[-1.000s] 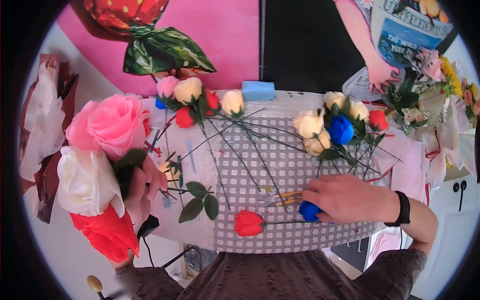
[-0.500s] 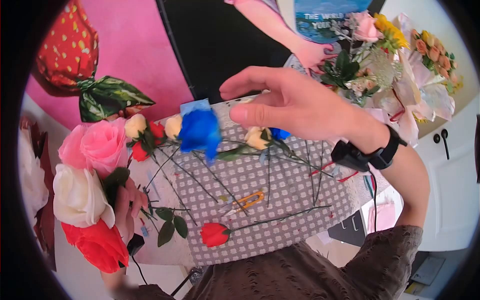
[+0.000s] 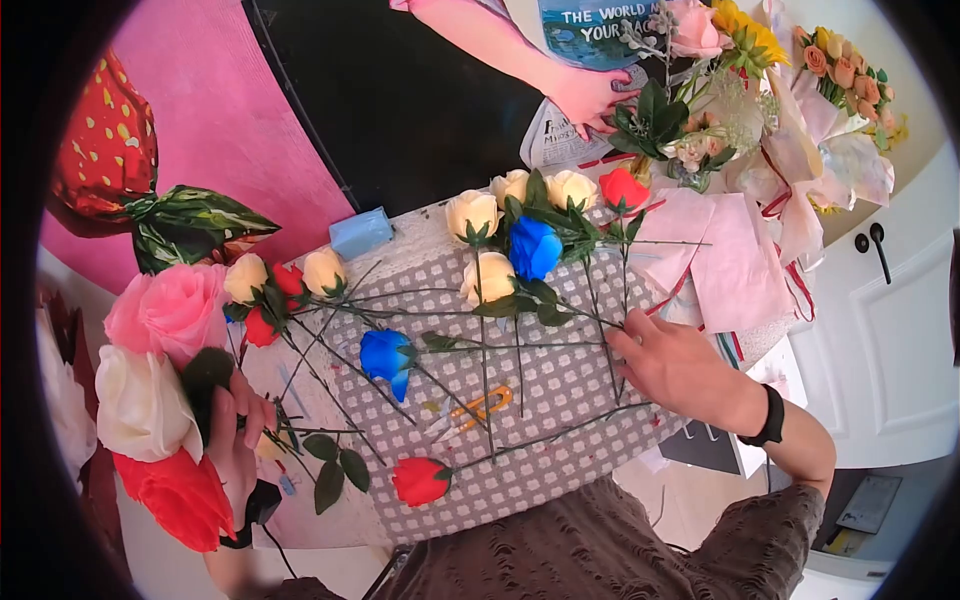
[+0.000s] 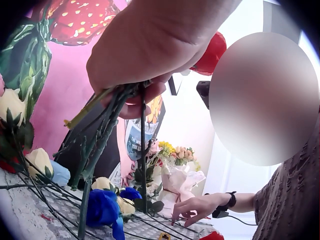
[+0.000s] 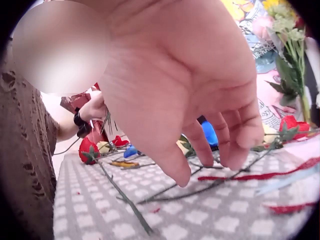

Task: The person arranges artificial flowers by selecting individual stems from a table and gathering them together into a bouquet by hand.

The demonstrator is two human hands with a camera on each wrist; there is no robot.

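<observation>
While the left hand (image 3: 235, 440) grips bunched stems (image 4: 104, 127) at the desk's (image 3: 415, 250) left edge, the right hand (image 3: 675, 370) is low toward the right edge, thumb and fingers apart. Loose blue rose (image 3: 385, 357) lies mid-desk, stem toward that hand; orange-handled snips (image 3: 472, 410) nearer the front edge.

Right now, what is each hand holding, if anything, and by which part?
The left hand holds the big roses by their green stems; the right hand is open, with nothing visibly held.
</observation>
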